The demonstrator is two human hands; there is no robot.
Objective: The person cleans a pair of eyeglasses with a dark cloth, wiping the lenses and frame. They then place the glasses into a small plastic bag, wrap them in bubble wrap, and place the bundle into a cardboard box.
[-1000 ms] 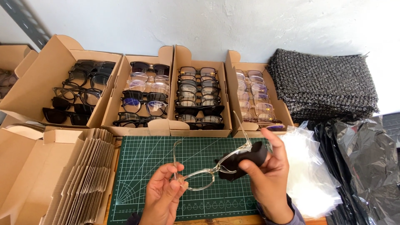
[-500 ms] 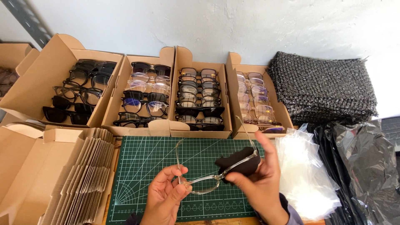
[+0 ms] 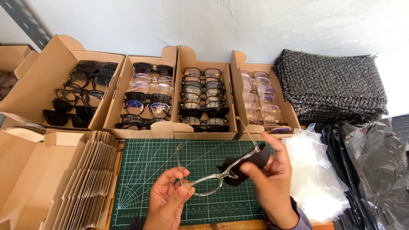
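Note:
My left hand (image 3: 167,203) pinches the left corner of a pair of clear-framed glasses (image 3: 207,185) held over a green cutting mat (image 3: 147,170). Both temples of the glasses are unfolded and point away from me. My right hand (image 3: 275,183) presses a black cloth (image 3: 247,164) around the right lens, which the cloth hides.
Four open cardboard boxes (image 3: 204,100) of glasses stand in a row behind the mat. Flat folded cartons (image 3: 85,179) lie to the left. Clear plastic bags (image 3: 313,174), black bags (image 3: 375,170) and a stack of dark bubble wrap (image 3: 330,87) are on the right.
The glasses have tilted, the right end rising and the frame turning flatter. My right hand with the cloth has shifted slightly over the right lens.

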